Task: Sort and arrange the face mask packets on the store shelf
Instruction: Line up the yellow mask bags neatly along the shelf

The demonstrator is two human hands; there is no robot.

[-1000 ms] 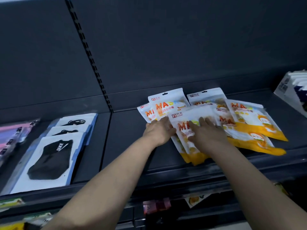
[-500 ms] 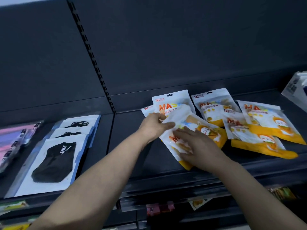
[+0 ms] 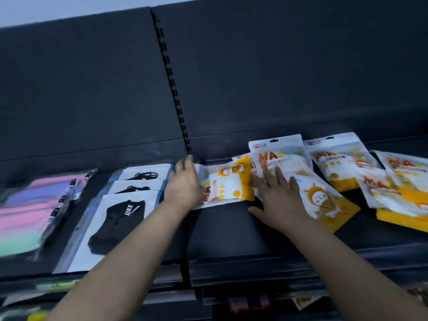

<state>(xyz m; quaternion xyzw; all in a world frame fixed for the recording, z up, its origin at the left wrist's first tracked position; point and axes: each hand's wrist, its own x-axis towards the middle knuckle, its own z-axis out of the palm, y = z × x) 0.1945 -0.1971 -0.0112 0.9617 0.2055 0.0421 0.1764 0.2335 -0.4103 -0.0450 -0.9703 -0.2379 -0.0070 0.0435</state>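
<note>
While your right hand (image 3: 278,198) lies flat, grip released, the sideways orange mask packet (image 3: 228,184) runs rightward from your left hand (image 3: 185,184), grip unreadable.

One packet (image 3: 223,185) lies crosswise mid-shelf (image 3: 222,235) under the left hand (image 3: 184,185); the right hand (image 3: 280,198) rests on overlapping packets (image 3: 342,167) running to the right edge; three packs (image 3: 115,223) line up front-to-back leftward.
</note>
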